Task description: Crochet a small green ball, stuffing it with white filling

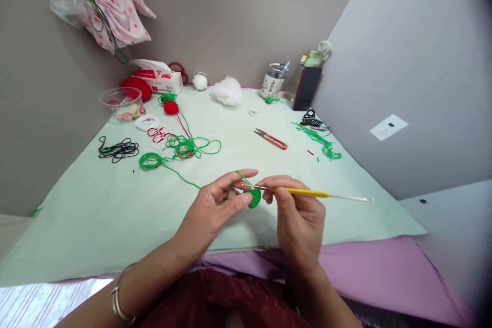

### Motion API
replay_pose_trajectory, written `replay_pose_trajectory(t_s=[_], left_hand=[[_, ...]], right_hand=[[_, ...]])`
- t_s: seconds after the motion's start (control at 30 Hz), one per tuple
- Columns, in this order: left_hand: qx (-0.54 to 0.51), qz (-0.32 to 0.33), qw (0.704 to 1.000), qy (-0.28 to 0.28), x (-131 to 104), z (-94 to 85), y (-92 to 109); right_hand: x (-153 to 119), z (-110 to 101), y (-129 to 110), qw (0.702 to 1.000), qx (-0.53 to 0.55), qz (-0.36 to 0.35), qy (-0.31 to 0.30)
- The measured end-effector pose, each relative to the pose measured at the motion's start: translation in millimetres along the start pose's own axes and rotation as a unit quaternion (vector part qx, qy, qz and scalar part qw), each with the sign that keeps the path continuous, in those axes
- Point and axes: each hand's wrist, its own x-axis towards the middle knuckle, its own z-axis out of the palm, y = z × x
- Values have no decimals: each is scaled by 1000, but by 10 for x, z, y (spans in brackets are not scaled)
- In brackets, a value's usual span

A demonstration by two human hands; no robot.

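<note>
Green crochet piece (254,199): small and rounded, held above the pale green table cover (238,230), between the two hands.
Left hand (207,206): thumb and fingers pinched narrow on the piece; index finger extended, with green yarn (245,178) over it.
Right hand (303,218): fingers closed on the yellow-handled crochet hook (307,192), thumb underneath.
Hook tip: close to the piece's upper edge; whether it is in a stitch or loop cannot be told.
Stitch in hand: seemingly mid-crochet, with hook and yarn meeting at the edge.
Next move calls for: probably steady yarn tension, a firm pinch and a small, controlled turn of the hook to catch the strand without splitting it.
Orange-handled thread snips (272,139): lying beyond the hands, untouched.
</note>
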Motion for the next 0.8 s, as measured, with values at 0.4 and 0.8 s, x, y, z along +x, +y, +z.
replay_pose_trajectory(t_s=[0.4,0.8], left_hand=[[54,17,998,30,-10,-58,21],[-149,-113,982,-13,10,30,66]], right_hand=[[-12,-53,-66,998,-44,-20,-28],[-87,-25,56,980,-114,-160,19]])
